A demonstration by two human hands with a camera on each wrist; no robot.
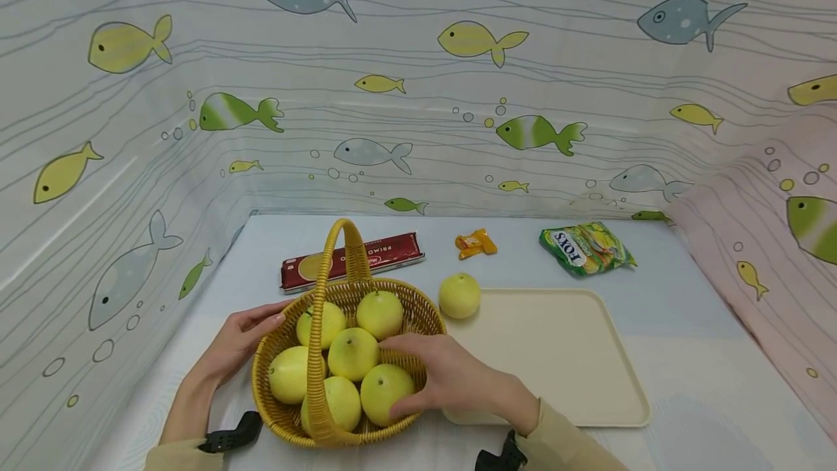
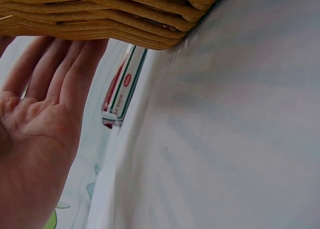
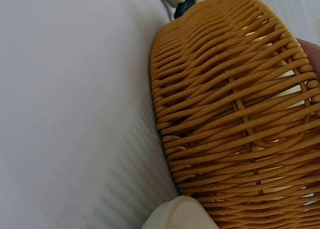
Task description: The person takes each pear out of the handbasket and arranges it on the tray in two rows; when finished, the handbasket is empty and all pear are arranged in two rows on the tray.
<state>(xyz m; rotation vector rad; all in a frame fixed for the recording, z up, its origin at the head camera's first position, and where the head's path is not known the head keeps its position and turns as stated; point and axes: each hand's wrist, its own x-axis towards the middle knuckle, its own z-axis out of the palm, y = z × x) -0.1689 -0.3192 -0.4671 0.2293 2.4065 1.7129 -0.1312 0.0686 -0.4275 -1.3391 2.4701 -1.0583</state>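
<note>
A yellow wicker basket (image 1: pixel 268 413) with a tall arched handle stands at the centre-left, holding several round yellow-green fruits (image 1: pixel 354 355), like apples or pears. My left hand (image 1: pixel 237 340) rests against the basket's left side; in the left wrist view its fingers (image 2: pixel 70 84) are fairly straight and their tips are hidden by the wicker. My right hand (image 1: pixel 451 373) reaches over the right rim, thumb and fingers spread about the front-right fruit (image 1: pixel 386 392). A gap shows between the upper finger and that fruit. The right wrist view shows mostly the wicker wall (image 3: pixel 225 99).
A cream tray (image 1: pixel 543 362) lies right of the basket. One loose fruit (image 1: pixel 460 295) sits by its far left corner. Behind are a red biscuit pack (image 1: pixel 392 251), orange-wrapped sweets (image 1: pixel 476 243) and a green FOX'S bag (image 1: pixel 588 247). Fish-patterned sheeting (image 1: pixel 418 122) surrounds the table.
</note>
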